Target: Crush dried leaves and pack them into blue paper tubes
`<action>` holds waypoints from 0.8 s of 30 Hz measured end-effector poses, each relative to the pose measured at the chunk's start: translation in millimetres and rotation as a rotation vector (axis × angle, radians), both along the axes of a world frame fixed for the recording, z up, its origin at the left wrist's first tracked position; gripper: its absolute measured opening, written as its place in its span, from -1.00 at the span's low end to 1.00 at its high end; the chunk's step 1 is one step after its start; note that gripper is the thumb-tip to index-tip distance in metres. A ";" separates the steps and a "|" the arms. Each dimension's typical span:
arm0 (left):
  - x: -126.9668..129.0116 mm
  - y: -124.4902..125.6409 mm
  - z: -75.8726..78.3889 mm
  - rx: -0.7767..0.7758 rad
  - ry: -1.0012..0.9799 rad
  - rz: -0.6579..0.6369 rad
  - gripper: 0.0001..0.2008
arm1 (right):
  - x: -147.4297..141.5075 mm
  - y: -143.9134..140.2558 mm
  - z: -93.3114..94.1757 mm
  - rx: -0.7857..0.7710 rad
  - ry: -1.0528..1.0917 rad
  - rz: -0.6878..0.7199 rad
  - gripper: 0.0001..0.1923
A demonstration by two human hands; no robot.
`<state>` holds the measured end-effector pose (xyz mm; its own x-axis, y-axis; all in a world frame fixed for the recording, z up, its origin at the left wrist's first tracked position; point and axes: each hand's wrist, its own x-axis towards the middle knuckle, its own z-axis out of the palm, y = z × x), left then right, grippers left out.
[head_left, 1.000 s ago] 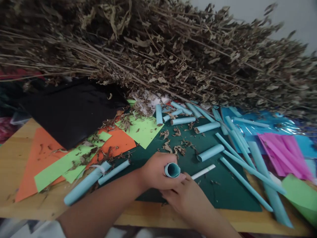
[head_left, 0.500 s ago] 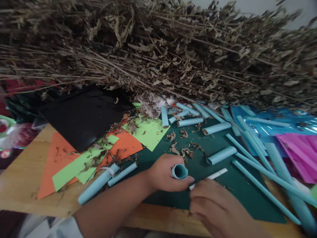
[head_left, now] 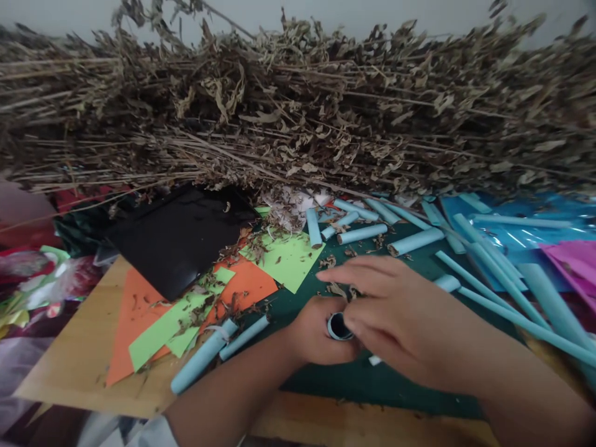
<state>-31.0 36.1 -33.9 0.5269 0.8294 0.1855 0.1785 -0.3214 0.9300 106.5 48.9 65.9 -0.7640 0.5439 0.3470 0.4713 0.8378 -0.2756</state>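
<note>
My left hand [head_left: 321,332] is wrapped round a pale blue paper tube [head_left: 336,327], its open mouth facing up toward me. Inside, the tube looks dark. Over the right side of that mouth hovers my right hand [head_left: 391,304], index finger stretched out to the left and thumb close to the rim. I see nothing held in it, though its palm side is partly hidden. Just beyond the tube, dry leaf bits [head_left: 336,290] lie on the dark green sheet [head_left: 410,388]. A thin white paper roll [head_left: 375,360] pokes out beneath my right hand.
Dried stalks and leaves [head_left: 279,124] are heaped across the back. Several blue paper tubes [head_left: 362,234] lie at centre and right. Orange [head_left: 251,279] and green paper [head_left: 293,264], a black sheet [head_left: 181,242] and pink paper [head_left: 572,267] cover parts of the wooden table [head_left: 69,354].
My right hand has left the white roll and risen to the mouth of the blue tube, its fingers now stretched more. My left hand keeps its grip. The view has shifted slightly.
</note>
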 end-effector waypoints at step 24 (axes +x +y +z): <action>-0.3 1.8 9.2 0.022 -0.179 -0.042 -0.84 | 16.2 28.9 -88.2 -0.069 -0.284 -0.224 -0.95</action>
<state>-31.3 37.9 -24.7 0.5174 0.8022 0.2977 -0.0035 -0.3459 0.9383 122.7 77.8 -22.3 -0.6836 0.7237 0.0949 0.7071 0.6888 -0.1596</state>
